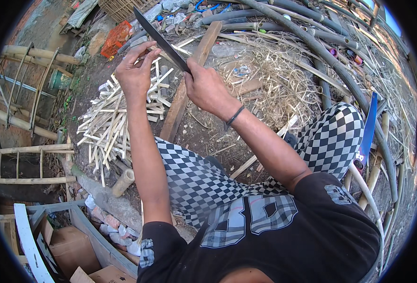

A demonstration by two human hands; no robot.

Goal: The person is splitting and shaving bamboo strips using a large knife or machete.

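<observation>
My right hand [207, 89] is wrapped around the handle of a long dark-bladed machete [159, 38]. Its blade slants up and to the left, passing close by the fingertips of my left hand [135, 70]. That hand is raised, with thumb and fingers bent toward each other; whatever they pinch, if anything, is too small to make out. Below and around my left forearm lies a loose pile of pale split bamboo sticks [107, 125]. A long wooden plank [174, 115] runs along the ground between my arms, beneath the machete.
Curly bamboo shavings [284, 85] cover the ground ahead to the right. Long bamboo poles [335, 66] curve along the far right, near a blue-bladed saw [369, 125]. An orange crate [116, 38] stands far left. Bamboo frames [29, 162] and a cardboard box [74, 250] lie left.
</observation>
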